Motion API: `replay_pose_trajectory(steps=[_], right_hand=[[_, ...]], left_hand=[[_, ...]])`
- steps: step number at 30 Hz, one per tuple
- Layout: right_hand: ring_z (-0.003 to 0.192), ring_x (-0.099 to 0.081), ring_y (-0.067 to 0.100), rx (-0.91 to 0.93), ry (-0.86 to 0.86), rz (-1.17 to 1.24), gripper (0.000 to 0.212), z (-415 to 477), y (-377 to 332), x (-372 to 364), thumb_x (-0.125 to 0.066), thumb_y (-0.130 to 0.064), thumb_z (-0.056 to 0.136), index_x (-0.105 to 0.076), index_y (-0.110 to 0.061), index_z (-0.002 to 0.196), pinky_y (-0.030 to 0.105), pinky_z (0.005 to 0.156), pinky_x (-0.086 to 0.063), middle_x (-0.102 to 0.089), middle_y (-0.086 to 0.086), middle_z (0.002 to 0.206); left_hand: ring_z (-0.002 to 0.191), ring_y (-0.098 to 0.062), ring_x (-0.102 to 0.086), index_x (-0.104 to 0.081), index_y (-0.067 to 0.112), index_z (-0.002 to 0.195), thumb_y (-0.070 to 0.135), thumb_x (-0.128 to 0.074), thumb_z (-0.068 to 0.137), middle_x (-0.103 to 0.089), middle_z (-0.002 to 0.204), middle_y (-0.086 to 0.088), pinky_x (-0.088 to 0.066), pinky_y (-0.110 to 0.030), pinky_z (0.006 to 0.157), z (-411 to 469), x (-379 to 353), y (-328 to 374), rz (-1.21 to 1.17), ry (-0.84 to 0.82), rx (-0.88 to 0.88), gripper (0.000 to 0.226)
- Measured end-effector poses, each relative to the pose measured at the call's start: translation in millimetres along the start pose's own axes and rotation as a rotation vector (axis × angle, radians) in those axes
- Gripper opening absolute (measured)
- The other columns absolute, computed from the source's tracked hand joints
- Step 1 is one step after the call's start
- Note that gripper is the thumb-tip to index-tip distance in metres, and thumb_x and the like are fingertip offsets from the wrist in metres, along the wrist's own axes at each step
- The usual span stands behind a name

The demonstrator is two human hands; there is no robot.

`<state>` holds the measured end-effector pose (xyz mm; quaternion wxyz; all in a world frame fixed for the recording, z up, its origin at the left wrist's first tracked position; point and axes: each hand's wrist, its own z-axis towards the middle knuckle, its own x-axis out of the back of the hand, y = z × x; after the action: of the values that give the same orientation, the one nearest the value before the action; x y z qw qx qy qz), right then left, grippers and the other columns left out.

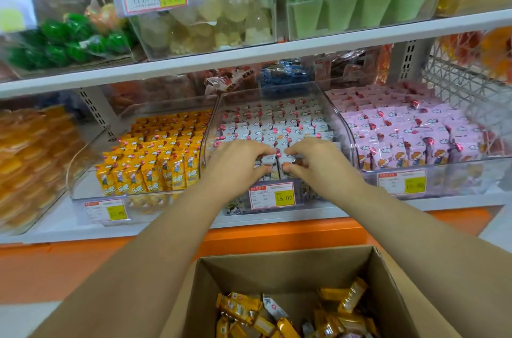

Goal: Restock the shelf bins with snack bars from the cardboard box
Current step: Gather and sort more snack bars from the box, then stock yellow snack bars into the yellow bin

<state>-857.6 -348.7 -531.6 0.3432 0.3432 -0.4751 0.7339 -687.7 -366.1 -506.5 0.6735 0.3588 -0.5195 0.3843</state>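
Observation:
Both hands are inside the middle clear bin, which is packed with white-wrapped snack bars. My left hand and my right hand sit side by side at the bin's front row, fingers curled over the tops of white bars and pinching them. The open cardboard box stands below at the bottom of the view, holding loose yellow bars and a few white ones.
A bin of yellow bars stands left of the middle bin, a bin of pink bars to its right. Price tags hang on the bin fronts. An upper shelf carries clear boxes of sweets. A wire basket is far right.

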Motion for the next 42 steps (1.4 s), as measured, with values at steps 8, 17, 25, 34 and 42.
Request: replay_pose_trajectory(steps=[8,17,25,34,42], right_hand=[[0.099,-0.059,0.027,-0.038,-0.077,-0.144,0.033,-2,5,-8,-0.047,-0.029,0.099,-0.06,-0.015,0.126,0.04,0.087,-0.049,-0.049,0.008,0.118],[0.116,-0.047,0.022,0.056,-0.017,-0.169,0.049,-37,3,-1,-0.042,-0.028,0.099,-0.031,-0.023,0.146,0.038,0.098,-0.04,-0.053,0.002,0.127],[0.1,-0.054,0.021,0.08,0.299,0.038,0.032,-99,8,-21,-0.059,-0.012,0.087,-0.061,-0.012,0.119,0.031,0.088,-0.04,-0.063,0.003,0.105],[0.087,-0.053,0.017,-0.265,0.109,0.147,0.034,-166,46,-122,-0.06,-0.009,0.088,-0.058,-0.018,0.121,0.025,0.076,-0.038,-0.057,-0.006,0.101],[0.12,-0.048,0.028,-0.645,-0.251,0.149,0.05,-189,92,-195,-0.06,-0.012,0.089,-0.043,-0.017,0.136,0.036,0.093,-0.043,-0.05,0.01,0.129]], left_hand=[[0.127,-0.014,-0.046,-0.048,0.038,0.135,0.038,-0.037,0.101,-0.053,0.137,0.012,-0.032,-0.036,0.102,-10,-14,-7,0.052,-0.07,-0.03,0.036],[0.127,-0.014,-0.047,-0.044,0.033,0.139,0.029,-0.051,0.097,-0.053,0.138,0.007,-0.033,-0.041,0.11,-26,-14,-3,-0.159,0.086,-0.005,0.043],[0.096,0.013,-0.05,-0.063,0.018,0.115,0.004,-0.051,0.094,-0.057,0.102,0.016,-0.039,-0.002,0.083,-108,-57,14,-0.584,0.475,0.162,0.028],[0.094,0.002,-0.057,-0.061,0.02,0.114,0.005,-0.051,0.094,-0.061,0.102,0.012,-0.045,-0.012,0.083,-148,-143,-2,-0.668,0.237,0.366,0.027],[0.096,-0.004,-0.056,-0.059,0.018,0.121,0.005,-0.05,0.094,-0.059,0.111,0.005,-0.043,-0.014,0.087,-145,-242,-12,-0.73,-0.041,0.574,0.032]])
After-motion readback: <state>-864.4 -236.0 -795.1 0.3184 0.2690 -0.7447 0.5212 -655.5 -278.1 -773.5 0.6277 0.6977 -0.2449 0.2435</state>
